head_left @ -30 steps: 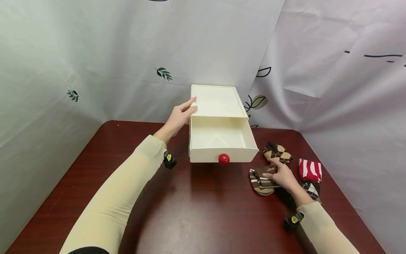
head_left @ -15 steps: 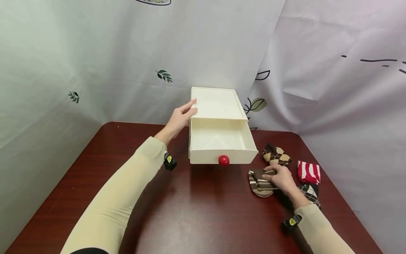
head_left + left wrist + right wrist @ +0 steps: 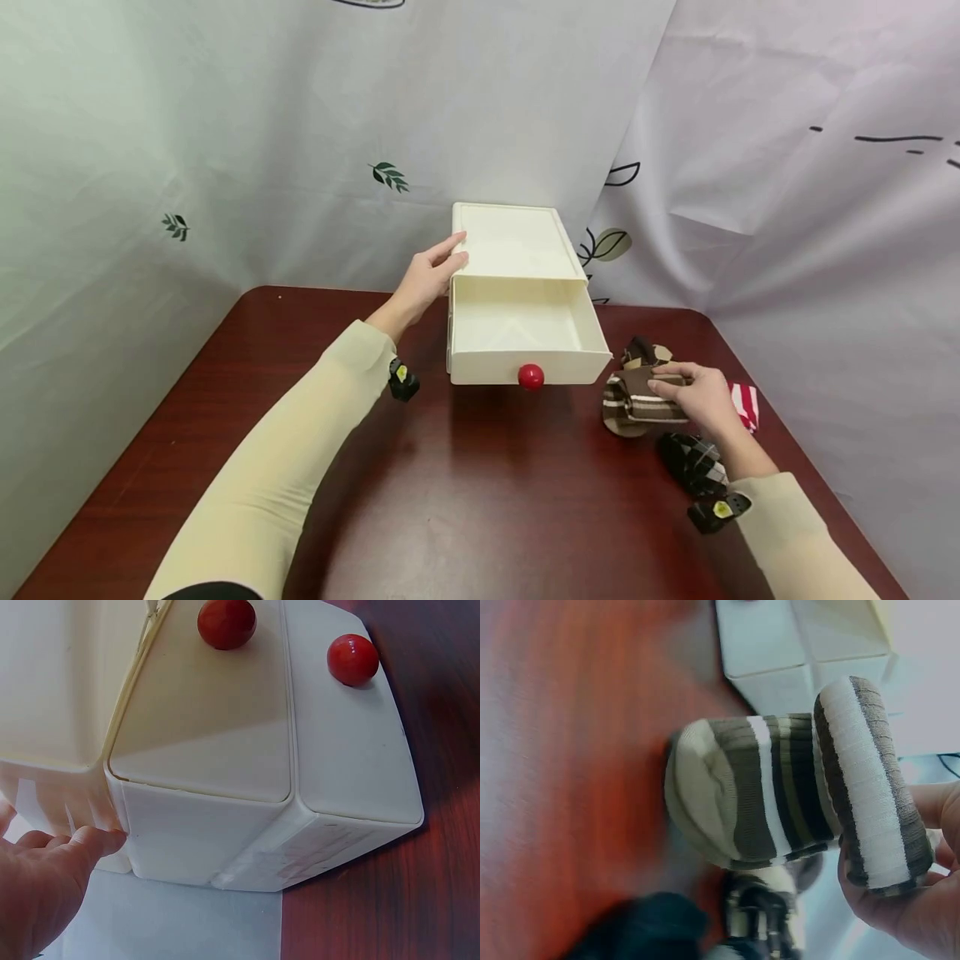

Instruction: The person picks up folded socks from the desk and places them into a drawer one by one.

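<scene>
The table [image 3: 450,517] lies under everything, with the cabinet [image 3: 517,237] standing towards its 12 o'clock edge. The top drawer [image 3: 487,368] is pulled out towards 6 o'clock; the left wrist view shows the lower drawers [image 3: 202,720] pushed in. At the cabinet's 9 o'clock side the left hand [image 3: 423,279] touches it, thumb and forefinger extended, gripping nothing; light, even pressure there should be enough to steady it.

The right hand [image 3: 705,398], at the drawer's 4 o'clock, pinches the brown sock [image 3: 647,396] by its folded end, pale end pointing to 9 o'clock. The sock seems to be off the table. Handling it well probably means catching every layer in the pinch, since a loose fold could unroll, and lifting straight before moving sideways, so it doesn't drag the black sock [image 3: 692,462] at its 5 o'clock, the red sock [image 3: 744,404] at 3 or the tan sock [image 3: 645,353] at 12. The red knob [image 3: 531,377] juts from the drawer towards 6 o'clock, best avoided.
</scene>
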Available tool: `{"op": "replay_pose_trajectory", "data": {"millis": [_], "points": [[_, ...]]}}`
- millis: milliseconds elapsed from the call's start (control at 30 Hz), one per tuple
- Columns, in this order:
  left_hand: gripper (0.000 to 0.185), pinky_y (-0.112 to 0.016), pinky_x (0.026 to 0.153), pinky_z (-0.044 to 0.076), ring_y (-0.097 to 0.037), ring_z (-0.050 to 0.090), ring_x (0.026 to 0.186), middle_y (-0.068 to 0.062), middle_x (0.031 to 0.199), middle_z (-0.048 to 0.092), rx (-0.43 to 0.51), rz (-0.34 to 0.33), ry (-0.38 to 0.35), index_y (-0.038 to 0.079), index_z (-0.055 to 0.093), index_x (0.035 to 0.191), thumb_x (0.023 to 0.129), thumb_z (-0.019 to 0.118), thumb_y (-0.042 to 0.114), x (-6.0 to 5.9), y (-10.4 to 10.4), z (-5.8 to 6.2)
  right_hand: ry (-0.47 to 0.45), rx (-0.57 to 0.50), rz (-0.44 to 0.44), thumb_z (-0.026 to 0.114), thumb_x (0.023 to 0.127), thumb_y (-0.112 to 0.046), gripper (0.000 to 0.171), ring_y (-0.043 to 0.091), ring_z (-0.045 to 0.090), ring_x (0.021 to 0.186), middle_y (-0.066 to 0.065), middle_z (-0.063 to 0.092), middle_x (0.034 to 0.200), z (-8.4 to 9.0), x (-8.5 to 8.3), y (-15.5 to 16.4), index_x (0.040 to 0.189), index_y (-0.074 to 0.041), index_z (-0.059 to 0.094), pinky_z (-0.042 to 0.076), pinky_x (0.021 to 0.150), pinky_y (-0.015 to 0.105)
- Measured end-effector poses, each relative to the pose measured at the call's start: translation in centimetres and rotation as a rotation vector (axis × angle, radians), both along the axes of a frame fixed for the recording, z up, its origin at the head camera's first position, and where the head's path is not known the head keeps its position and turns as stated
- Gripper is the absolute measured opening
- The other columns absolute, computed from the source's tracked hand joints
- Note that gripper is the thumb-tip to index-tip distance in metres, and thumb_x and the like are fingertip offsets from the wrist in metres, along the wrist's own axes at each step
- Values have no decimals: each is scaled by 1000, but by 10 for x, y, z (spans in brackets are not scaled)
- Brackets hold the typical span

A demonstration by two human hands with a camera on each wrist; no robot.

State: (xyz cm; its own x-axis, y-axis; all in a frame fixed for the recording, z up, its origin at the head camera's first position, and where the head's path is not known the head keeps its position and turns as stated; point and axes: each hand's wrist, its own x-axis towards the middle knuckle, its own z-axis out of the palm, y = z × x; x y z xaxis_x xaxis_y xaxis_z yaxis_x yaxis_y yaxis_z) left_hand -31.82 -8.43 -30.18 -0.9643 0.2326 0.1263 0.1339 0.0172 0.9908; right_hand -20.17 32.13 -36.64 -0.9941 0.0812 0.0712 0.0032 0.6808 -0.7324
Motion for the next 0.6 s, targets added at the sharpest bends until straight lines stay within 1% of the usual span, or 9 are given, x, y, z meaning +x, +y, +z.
{"op": "replay_pose_trajectory", "data": {"millis": [67,133,167,200,300,400,433,500,600], "points": [[52,-50,90,42,-21,52,113,-7,142,40,7,2,2,25,39,143,94,55,28,-6,0,-5,30,24,-7,70,84,-29,42,17,50,88,23,56,116,8,0,1,111,2,65,46,61,23],[51,-49,90,43,-21,52,112,-5,142,41,3,7,8,28,40,142,93,56,31,-8,0,-7,42,20,-15,70,84,-29,42,20,50,90,22,57,115,15,0,2,112,2,65,46,63,24],[51,-49,90,43,-20,52,112,-5,141,42,1,9,10,29,41,142,93,56,32,-8,0,-8,45,17,-22,70,84,-30,42,21,51,92,21,58,115,18,0,2,112,2,65,46,64,24],[51,-48,90,43,-20,52,112,-5,141,42,-2,10,13,30,41,141,93,56,33,-8,0,-9,48,27,-33,70,84,-32,43,24,51,95,20,58,115,22,1,2,113,0,65,46,69,28],[49,-47,89,44,-19,52,113,-3,140,42,-8,15,27,33,43,140,92,57,36,-8,0,-10,63,17,-54,70,84,-35,46,21,50,98,14,59,112,33,1,1,114,-1,65,45,73,28],[49,-45,87,45,-17,52,111,-2,140,43,-13,19,41,34,43,139,92,57,37,-7,0,-10,81,-54,-70,72,82,-33,45,11,54,90,0,62,102,45,1,1,113,-1,65,46,70,23],[49,-44,86,46,-17,53,110,-2,139,44,-13,21,44,34,44,139,92,57,37,-7,0,-10,85,-94,-68,73,82,-30,44,6,55,83,-5,61,98,49,1,1,112,-1,65,47,64,19],[49,-43,84,46,-17,54,106,-2,138,45,-11,26,47,33,44,139,92,57,37,-7,0,-10,91,-161,-70,74,81,-27,39,3,57,72,-14,60,90,59,2,0,110,-3,66,49,59,19],[49,-43,84,46,-16,56,103,-2,137,46,-3,30,49,33,44,139,92,57,36,-6,0,-9,95,-250,-63,75,80,-23,30,3,60,64,-16,63,81,72,4,-1,106,-9,69,50,55,21]]}}
